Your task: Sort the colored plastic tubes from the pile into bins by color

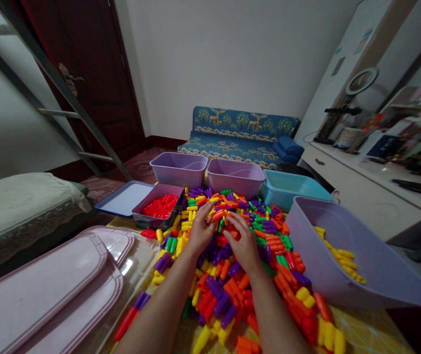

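Note:
A heap of bullet-shaped plastic building pieces (210, 300) in orange, yellow, purple, green and red covers the middle of the table. Over its far part, my left hand (201, 230) has thumb and fingers closed round an orange piece (217, 215). Close on the right, my right hand (245, 243) has its fingers stretched apart, with the fingertips near that piece and the heap below. Red pieces (160, 205) fill a dark-sided box (151, 223) at the left. Several yellow pieces (343, 258) lie in a large lilac bin (317, 275) at the right.
Two lilac bins (179, 174) and a turquoise bin (287, 189) line the table's far side. Pink lids (44, 280) and a clear lid (136, 275) lie at the left, below a blue-rimmed lid (125, 196). Beyond are a patterned sofa (232, 142) and a metal ladder (66, 93).

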`<state>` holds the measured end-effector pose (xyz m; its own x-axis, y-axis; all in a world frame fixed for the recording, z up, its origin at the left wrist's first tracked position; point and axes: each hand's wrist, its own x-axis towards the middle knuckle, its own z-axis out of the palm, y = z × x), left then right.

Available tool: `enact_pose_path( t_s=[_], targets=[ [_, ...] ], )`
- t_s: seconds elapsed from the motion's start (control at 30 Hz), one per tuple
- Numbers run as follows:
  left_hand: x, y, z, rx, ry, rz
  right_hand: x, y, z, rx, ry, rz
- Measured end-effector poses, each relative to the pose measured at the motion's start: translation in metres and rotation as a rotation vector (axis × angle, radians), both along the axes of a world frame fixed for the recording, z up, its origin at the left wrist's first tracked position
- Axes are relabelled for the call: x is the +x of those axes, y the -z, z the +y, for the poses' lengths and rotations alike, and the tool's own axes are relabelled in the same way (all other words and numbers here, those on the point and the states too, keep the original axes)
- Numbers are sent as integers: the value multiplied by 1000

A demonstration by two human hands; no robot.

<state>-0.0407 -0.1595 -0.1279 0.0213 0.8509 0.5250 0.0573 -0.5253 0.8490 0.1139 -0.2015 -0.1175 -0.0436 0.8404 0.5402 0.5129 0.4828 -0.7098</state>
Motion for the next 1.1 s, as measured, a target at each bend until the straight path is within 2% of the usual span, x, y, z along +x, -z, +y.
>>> enact_pose_path(
  t_s=[0.1, 0.27, 0.47, 0.6, 0.7, 0.83, 0.97, 1.1],
  targets=[
    [0, -1, -2, 49, -42, 125, 0, 3, 1, -22, 22, -60],
    [-2, 0, -3, -1, -76, 441, 2, 6, 2, -70, 90, -131],
    [0, -3, -3, -58, -125, 511, 1, 5, 1, -21, 127, -171],
    [1, -3, -3, -47, -142, 555, 1, -8, 1, 19, 170, -124],
    [2, -8, -2, -43, -148, 644, 6, -21, 15, 38, 193, -124],
    [7, -26, 6, -58, -185, 694, 12, -30, 50, 11, 242, -217],
    [17, -40, 24, -58, -164, 753, 6, -23, 77, -39, 269, -347],
    [25, -33, 35, 8, -146, 859, -2, -15, 77, -49, 352, -454]
  ],
)
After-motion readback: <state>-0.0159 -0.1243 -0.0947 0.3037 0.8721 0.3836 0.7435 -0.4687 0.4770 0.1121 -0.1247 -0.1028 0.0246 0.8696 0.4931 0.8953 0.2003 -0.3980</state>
